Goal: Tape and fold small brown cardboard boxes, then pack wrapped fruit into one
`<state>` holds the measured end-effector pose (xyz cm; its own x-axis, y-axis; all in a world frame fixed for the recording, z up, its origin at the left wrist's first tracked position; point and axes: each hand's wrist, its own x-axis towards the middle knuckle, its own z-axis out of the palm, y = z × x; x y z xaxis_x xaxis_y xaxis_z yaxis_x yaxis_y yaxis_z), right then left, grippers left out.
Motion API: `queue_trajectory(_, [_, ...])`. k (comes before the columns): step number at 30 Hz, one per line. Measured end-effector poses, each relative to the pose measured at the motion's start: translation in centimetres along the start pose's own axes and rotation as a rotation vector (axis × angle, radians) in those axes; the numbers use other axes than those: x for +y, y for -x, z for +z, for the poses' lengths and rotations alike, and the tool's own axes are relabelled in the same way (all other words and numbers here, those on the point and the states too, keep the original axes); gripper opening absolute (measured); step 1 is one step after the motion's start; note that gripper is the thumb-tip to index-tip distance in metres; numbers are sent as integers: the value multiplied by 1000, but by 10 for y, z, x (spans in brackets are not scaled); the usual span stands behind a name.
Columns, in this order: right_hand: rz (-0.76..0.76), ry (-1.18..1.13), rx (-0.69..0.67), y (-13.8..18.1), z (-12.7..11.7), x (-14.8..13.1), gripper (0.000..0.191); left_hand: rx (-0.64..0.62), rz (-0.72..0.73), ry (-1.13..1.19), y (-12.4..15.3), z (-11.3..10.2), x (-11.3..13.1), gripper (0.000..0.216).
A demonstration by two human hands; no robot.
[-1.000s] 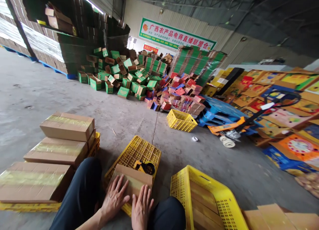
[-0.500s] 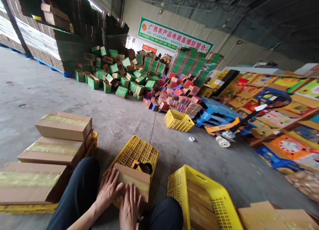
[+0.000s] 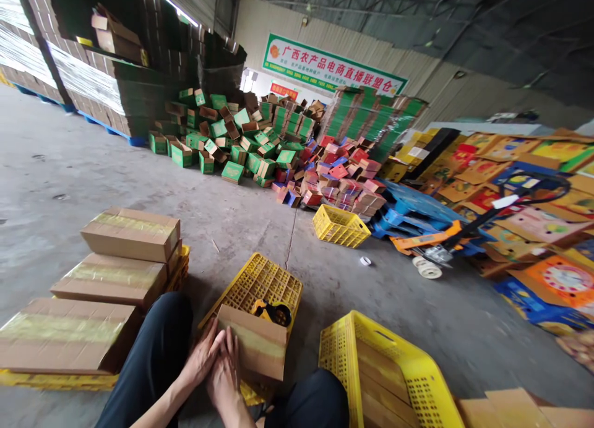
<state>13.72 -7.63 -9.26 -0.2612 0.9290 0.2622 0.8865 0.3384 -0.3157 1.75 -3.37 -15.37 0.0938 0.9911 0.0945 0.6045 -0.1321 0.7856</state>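
A brown cardboard box (image 3: 256, 341) with a band of yellowish tape along its top sits on an overturned yellow crate (image 3: 260, 278) between my knees. My left hand (image 3: 204, 354) and my right hand (image 3: 224, 367) are side by side at the box's left end, fingers stretched out and touching it there. Their fingertips meet near the upper edge, and the end face itself is hidden behind them. Just beyond the box, on the crate, lies a yellow and black tape dispenser (image 3: 273, 312).
Taped boxes (image 3: 109, 282) are stacked on yellow crates at my left. On my right stands a yellow crate (image 3: 390, 335) holding flat cartons. Farther off are another yellow crate (image 3: 341, 225), a pallet jack (image 3: 440, 245) and a heap of green boxes (image 3: 232, 137).
Both hands have slid left, from the top of the box to its left end, and come closer together. The camera view has shifted slightly left.
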Motion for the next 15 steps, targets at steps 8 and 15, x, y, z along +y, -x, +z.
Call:
queue_trajectory(8, [122,17,-51,-24,-7,2,54,-13,59,28,-3,-11,12,70])
queue_trajectory(15, [164,69,-53,-21,-10,13,53,-57,39,-145,-8,-27,31,70])
